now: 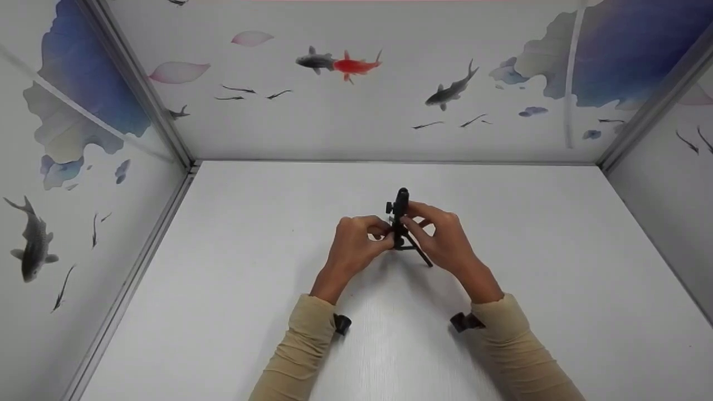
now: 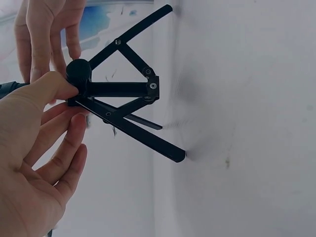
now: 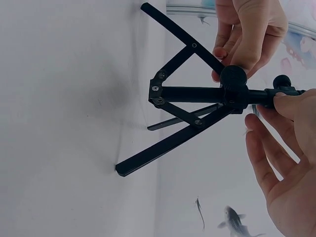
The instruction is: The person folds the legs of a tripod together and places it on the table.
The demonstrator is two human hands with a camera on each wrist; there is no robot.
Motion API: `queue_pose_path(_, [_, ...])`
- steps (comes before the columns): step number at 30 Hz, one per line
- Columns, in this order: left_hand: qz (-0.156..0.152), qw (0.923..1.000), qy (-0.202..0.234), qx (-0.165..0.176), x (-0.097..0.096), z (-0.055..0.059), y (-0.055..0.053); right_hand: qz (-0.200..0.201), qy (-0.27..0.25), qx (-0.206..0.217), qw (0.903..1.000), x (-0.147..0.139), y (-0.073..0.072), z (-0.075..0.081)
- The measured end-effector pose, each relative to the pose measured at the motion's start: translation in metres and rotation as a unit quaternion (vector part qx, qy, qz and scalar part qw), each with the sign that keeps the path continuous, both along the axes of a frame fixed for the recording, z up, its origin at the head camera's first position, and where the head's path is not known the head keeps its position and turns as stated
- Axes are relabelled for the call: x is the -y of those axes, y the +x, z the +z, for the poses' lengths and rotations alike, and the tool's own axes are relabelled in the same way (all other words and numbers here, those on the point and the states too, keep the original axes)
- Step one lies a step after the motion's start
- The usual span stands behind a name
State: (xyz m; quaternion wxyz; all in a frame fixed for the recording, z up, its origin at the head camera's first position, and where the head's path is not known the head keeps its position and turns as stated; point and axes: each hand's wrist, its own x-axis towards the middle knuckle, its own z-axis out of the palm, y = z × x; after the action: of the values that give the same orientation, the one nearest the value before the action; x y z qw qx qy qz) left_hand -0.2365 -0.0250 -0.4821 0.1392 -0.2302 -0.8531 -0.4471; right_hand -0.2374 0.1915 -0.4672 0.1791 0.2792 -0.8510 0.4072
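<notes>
A small black tripod (image 1: pixel 400 214) stands upright on the white table, its legs spread and joined by braces to a central tube (image 2: pixel 118 89). My left hand (image 1: pixel 356 239) pinches the collar where the legs meet, with the thumb at a round knob (image 2: pixel 78 71). Higher up, my right hand (image 1: pixel 445 236) holds the post between thumb and fingers. The right wrist view shows that thumb on the post just below a smaller knob (image 3: pixel 282 81). Feet of the legs (image 3: pixel 123 169) are down at the table surface. The tripod's top is cut off in both wrist views.
The white table (image 1: pixel 223 289) is bordered by panels printed with fish and petals, the back panel (image 1: pixel 334 122) beyond the tripod. Metal rails (image 1: pixel 133 278) run along the table's sides. Small black wrist devices (image 1: pixel 342 324) sit at both cuffs.
</notes>
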Motion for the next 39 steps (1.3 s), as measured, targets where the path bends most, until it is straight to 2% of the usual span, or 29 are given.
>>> queue_pose_path(11, [-0.009,0.9996,0.019,-0.018,0.0007,0.0014,0.0003,-0.001,0.002,-0.008,1.0000,0.0000,0.0010,0.0007])
queue_pose_path(20, [-0.003,0.9993,0.018,-0.034,-0.0001,0.0020,0.0001,-0.001,0.004,-0.011,0.9999,-0.0007,0.0005,-0.0001])
queue_pose_path(39, [0.005,0.9993,0.021,-0.032,-0.0016,0.0031,0.0018,0.000,0.002,-0.007,1.0000,-0.0011,0.0013,0.0015])
